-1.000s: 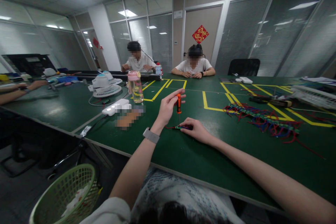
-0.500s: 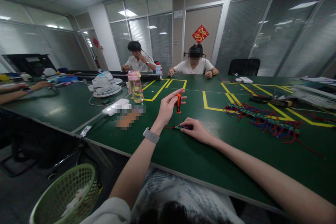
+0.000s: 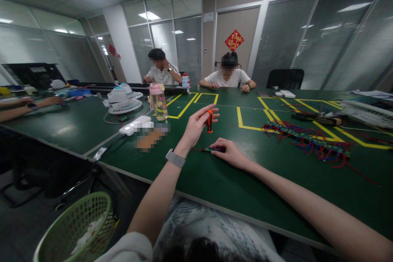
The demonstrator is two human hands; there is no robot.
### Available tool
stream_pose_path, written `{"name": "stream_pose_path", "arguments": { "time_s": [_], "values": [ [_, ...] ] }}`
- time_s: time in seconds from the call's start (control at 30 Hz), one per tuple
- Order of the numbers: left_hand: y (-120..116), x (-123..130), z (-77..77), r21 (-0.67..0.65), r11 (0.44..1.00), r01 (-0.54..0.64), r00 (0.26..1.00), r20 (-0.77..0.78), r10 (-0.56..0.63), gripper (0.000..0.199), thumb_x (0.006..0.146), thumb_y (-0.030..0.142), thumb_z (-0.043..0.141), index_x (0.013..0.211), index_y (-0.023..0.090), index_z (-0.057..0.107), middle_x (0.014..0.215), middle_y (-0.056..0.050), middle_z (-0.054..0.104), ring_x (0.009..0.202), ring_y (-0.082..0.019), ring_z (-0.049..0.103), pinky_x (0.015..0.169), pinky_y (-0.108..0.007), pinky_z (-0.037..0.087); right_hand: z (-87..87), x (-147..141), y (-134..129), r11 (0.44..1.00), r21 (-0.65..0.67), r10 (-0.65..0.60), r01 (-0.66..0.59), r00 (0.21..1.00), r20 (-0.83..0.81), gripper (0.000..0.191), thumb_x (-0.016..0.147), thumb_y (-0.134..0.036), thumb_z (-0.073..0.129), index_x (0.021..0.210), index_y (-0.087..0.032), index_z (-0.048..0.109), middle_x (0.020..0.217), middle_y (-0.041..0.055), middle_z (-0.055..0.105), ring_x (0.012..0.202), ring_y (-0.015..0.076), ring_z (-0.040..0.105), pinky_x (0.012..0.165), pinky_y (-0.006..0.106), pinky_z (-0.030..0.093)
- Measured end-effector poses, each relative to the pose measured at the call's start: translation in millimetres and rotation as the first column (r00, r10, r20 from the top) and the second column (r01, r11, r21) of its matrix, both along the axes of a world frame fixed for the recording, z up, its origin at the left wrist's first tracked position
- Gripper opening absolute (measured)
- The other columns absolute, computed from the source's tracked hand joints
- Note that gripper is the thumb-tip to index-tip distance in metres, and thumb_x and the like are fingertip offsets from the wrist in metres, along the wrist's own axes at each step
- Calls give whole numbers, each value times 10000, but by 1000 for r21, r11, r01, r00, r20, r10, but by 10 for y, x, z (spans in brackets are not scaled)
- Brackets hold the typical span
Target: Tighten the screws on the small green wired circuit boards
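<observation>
My left hand (image 3: 196, 125) is closed on the orange and black handle of a screwdriver (image 3: 210, 122), which stands upright. Its thin shaft points down to a small green circuit board (image 3: 207, 150) on the table. Whether the tip sits in a screw is too small to tell. My right hand (image 3: 229, 151) pinches the right end of that board and holds it against the tabletop. A red wire (image 3: 198, 148) runs out from the board's left end. The fingertips of my right hand partly cover the board.
Wired circuit boards (image 3: 313, 141) lie in a row at right, with pliers (image 3: 325, 118) behind. At left stand a pink-lidded bottle (image 3: 160, 102), a white fan (image 3: 121, 100) and a power strip (image 3: 136, 125). A green basket (image 3: 76, 221) is below. Two people sit opposite.
The screwdriver's handle appears slightly turned and shifted a little to the right in my left hand. My right hand stays on the board. The person opposite has lowered a hand to the table.
</observation>
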State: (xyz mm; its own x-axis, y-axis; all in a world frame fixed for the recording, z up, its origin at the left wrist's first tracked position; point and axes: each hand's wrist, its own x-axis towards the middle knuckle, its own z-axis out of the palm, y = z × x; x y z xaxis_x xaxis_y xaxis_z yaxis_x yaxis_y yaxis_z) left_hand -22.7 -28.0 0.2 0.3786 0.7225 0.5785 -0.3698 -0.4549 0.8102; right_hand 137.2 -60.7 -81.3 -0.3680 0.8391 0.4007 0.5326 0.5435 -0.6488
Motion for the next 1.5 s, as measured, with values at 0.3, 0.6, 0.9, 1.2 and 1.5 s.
{"name": "stream_pose_path", "arguments": {
  "time_s": [0.3, 0.6, 0.9, 1.2, 1.5],
  "values": [
    [-72, -78, 11, 766, 455, -454, 622, -93, 777, 302, 834, 389, 572, 1065, 202, 628, 922, -72, 599, 878, -193, 561, 787, -334, 453, 2, -9, -2, 1000, 8, -3, 3, 1000, -2, 163, 776, -210, 633, 916, -174, 708, 815, 37, 598, 718, 145, 550, 667, 280, 451],
    [-106, -78, 41, 934, 185, -305, 427, -40, 903, 386, 914, 220, 377, 1283, 170, 482, 1123, -116, 611, 1031, -248, 537, 920, -404, 330, 16, -10, -5, 1000, 10, 7, -7, 1000, 3, 168, 780, -218, 630, 916, -163, 711, 824, 49, 607, 737, 157, 561, 687, 288, 455],
    [-106, -97, 26, 927, 166, -335, 383, -27, 923, 320, 894, 329, 444, 1126, 158, 582, 1035, -122, 628, 989, -269, 520, 891, -417, 329, 23, -16, -16, 1000, -3, 1, -1, 1000, 1, 169, 784, -215, 630, 923, -164, 711, 828, 46, 602, 736, 152, 555, 692, 286, 454],
    [-100, -98, 15, 929, 150, -338, 418, 6, 908, 333, 899, 291, 460, 1186, 155, 561, 1032, -103, 639, 964, -232, 538, 892, -389, 349, 6, -8, 1, 1000, 6, 10, -10, 1000, 0, 174, 784, -222, 631, 926, -158, 710, 818, 46, 598, 727, 151, 551, 674, 279, 445],
    [-33, -6, 8, 321, 856, -405, 895, -50, 443, 267, 905, 253, 427, 1025, 185, 655, 1070, -68, 653, 1011, -173, 575, 912, -318, 410, 9, -10, -7, 1000, -8, 1, -1, 1000, -1, 178, 783, -220, 629, 929, -155, 709, 831, 50, 601, 738, 155, 559, 685, 285, 449]
  ]
}}
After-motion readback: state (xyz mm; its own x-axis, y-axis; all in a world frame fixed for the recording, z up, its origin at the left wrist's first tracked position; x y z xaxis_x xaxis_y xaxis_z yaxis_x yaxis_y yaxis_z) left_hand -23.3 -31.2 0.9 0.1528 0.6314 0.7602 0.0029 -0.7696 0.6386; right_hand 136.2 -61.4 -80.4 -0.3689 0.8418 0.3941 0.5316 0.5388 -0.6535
